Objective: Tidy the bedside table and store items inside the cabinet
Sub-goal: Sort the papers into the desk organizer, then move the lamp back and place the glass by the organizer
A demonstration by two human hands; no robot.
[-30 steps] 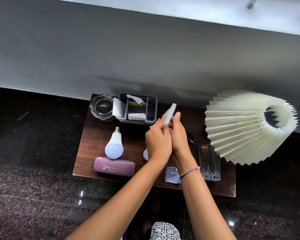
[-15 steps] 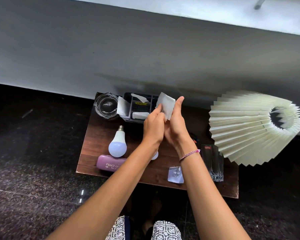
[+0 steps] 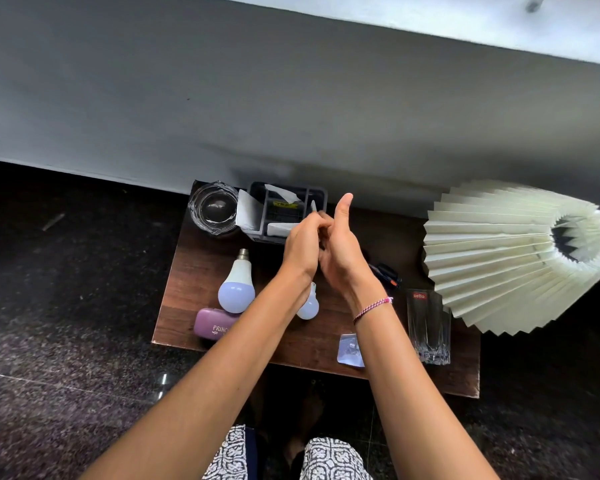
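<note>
My left hand (image 3: pixel 302 247) and my right hand (image 3: pixel 343 251) meet above the back of the brown bedside table (image 3: pixel 201 268), just right of a dark organizer tray (image 3: pixel 321 195). Between them they hold a folded white paper (image 3: pixel 314 205); only a sliver shows at my left fingertips. My right thumb points straight up and its fingers curl in toward the left hand. On the table lie a large bulb (image 3: pixel 237 285), a small bulb (image 3: pixel 308 306) partly under my left wrist, a purple glasses case (image 3: pixel 212 325) and a small clear packet (image 3: pixel 350 349).
A glass ashtray (image 3: pixel 213 211) stands at the table's back left corner. A cut-glass tumbler (image 3: pixel 429 327) stands front right beside a pleated cream lampshade (image 3: pixel 499 254). A small dark object (image 3: pixel 387 273) lies behind my right wrist. Grey wall behind, dark stone floor around.
The white paper showed as a flat sheet half a second ago; now it is almost hidden between my hands. Both hands have stayed by the organizer tray.
</note>
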